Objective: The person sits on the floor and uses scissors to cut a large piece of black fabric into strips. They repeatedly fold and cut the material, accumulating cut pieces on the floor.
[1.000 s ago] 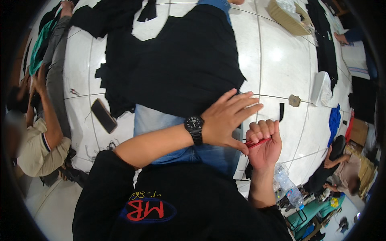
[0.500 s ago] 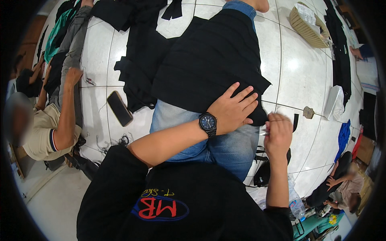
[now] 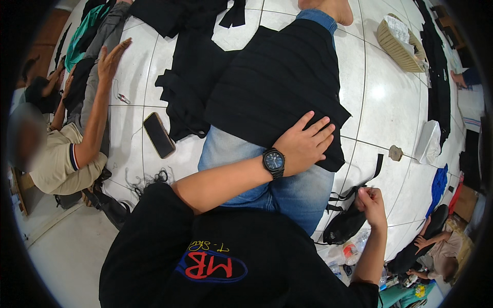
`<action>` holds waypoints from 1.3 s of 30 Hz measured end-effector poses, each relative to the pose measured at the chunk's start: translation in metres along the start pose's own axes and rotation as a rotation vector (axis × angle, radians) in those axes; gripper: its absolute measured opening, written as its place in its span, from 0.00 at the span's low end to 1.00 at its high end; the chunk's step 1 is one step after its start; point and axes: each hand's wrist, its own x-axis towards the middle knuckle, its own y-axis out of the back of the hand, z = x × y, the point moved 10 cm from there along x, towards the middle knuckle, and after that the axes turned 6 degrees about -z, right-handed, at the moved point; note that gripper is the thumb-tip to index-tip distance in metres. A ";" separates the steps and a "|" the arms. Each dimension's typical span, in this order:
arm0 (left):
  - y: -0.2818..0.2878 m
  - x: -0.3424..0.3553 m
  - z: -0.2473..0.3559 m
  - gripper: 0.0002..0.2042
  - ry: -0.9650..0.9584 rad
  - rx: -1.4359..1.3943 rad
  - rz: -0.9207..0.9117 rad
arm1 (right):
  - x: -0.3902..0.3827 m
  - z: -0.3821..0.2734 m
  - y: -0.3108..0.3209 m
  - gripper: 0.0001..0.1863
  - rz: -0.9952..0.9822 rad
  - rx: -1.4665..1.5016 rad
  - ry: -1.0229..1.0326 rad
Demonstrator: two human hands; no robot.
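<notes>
Your left hand (image 3: 302, 148) lies flat, fingers spread, on the matte black fabric panel (image 3: 272, 84), near its lower right corner. Panel covers your faded blue denim jeans (image 3: 305, 192), passing the leg's right edge. Your right hand (image 3: 372, 206), fingers curled, can't tell if holding anything, is by the black strapped bag (image 3: 340, 226) on white tiled floor (image 3: 387, 102).

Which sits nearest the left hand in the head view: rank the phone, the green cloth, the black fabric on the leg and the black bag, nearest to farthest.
From the left hand:
1. Black fabric: right under it.
2. Black bag: on the floor, to the right.
3. Phone: on the floor, left.
4. Green cloth: far upper left.
</notes>
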 end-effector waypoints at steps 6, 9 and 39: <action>0.016 -0.002 -0.019 0.21 0.093 -0.112 0.090 | -0.007 -0.185 -0.051 0.11 0.588 -0.986 0.771; 0.006 -0.005 -0.019 0.17 0.042 -0.012 0.071 | 0.008 -0.165 -0.070 0.05 0.494 -1.333 0.705; -0.008 -0.022 0.005 0.24 -0.197 0.027 -0.037 | -0.073 -0.037 0.026 0.07 0.370 -1.174 0.342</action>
